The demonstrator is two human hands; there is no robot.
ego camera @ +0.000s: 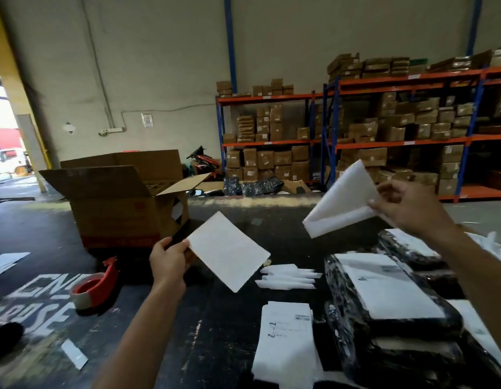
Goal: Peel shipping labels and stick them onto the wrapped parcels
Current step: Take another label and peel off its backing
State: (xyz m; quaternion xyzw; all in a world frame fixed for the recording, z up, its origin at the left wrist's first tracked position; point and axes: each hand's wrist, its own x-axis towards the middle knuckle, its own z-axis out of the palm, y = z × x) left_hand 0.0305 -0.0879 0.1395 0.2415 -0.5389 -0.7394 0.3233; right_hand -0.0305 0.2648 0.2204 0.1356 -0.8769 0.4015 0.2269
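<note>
My left hand [170, 262] and right hand [409, 209] are both bare, no gloves and no rings that I can make out. Behind each hand my forearm is uncovered, with no sleeve reaching it.

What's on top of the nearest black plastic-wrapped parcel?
A white rectangular shipping label lies flat on the black plastic-wrapped parcel, covering most of its top. Its print is too blurred to read. More wrapped parcels lie under it, mostly hidden.
</note>
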